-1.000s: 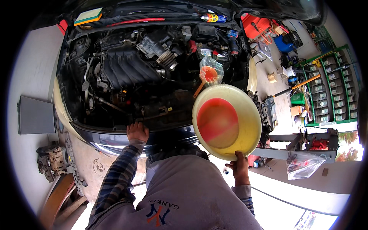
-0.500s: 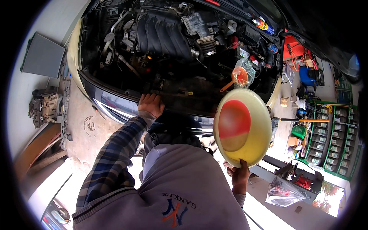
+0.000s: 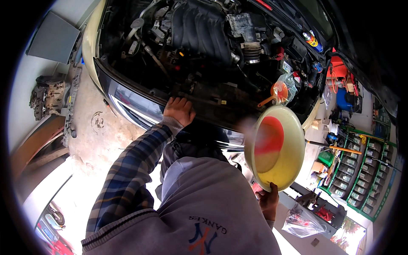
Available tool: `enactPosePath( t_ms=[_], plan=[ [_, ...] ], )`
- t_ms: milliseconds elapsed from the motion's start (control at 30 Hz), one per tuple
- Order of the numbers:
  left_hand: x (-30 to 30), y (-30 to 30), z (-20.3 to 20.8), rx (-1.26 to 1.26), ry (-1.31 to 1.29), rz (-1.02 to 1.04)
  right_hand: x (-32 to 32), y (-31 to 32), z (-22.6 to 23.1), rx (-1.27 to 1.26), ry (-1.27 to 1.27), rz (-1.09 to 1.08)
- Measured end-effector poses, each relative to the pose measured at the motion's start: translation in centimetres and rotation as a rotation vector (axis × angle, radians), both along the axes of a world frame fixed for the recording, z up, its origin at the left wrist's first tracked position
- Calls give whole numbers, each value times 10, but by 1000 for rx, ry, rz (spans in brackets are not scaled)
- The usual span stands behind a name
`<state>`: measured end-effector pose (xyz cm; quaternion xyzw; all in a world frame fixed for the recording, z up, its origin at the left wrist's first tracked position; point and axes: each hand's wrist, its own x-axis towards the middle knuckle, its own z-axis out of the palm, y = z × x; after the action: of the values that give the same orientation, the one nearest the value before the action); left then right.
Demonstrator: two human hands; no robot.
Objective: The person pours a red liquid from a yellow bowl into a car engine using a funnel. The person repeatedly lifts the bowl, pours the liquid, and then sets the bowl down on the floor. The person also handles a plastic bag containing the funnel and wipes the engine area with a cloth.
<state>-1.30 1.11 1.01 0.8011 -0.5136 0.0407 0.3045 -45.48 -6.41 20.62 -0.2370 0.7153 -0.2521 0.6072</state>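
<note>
Far left, a metal engine part (image 3: pixel 49 97) lies by the wall. Next comes the left hand (image 3: pixel 179 112), laid on the car's front edge (image 3: pixel 146 97) with the fingers bent over it; whether they clamp or merely rest there, I cannot tell. If that edge is greasy, the hand could slip and upset the person's balance.

Further right, the right hand (image 3: pixel 267 203) has its fingers clamped on the lower rim of a basin (image 3: pixel 295 136), which is held up in front of the car at the right end of its nose. A one-sided hold like this could let the basin tip or twist, and anything liquid inside would run over the rim. Its upper rim also comes near an orange scoop (image 3: pixel 279 90) in a clear bag, so a careless swing might knock that loose.

The basin looks round, pale cream outside its shaded parts, tilted so that its inside shows. Yellow fills the lower part; above it sits a rounded red patch. The patch is blurred, so it may be liquid, a reflection or something lying inside.
</note>
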Motion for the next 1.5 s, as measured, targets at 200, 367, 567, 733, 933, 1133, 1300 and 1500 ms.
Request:
enactPosePath(
  t_ms=[200, 367, 567, 733, 933, 1133, 1300, 1500],
  plan=[
    [0, -1, 0, 2, 10, -12, 13, 2, 5, 5, 7, -19],
    [-1, -1, -1, -11, 22, -12, 4, 1, 1, 6, -112, 2],
    [0, -2, -3, 21, -5, -18, 12, 6, -2, -24, 34, -79],
    [0, -1, -1, 13, -11, -19, 14, 8, -2, -19, 14, -101],
    [0, -4, 0, 0, -14, -33, 4, 7, -9, -39, -36, -119],
    [-1, -3, 3, 27, -10, -23, 13, 9, -6, -69, 35, -124],
    [-1, -4, 1, 13, -24, -23, 2, 8, -12, -48, -13, -110],
    [-2, -4, 1, 31, 0, -28, 5, 7, -11, -28, 1, -110]
  ],
)
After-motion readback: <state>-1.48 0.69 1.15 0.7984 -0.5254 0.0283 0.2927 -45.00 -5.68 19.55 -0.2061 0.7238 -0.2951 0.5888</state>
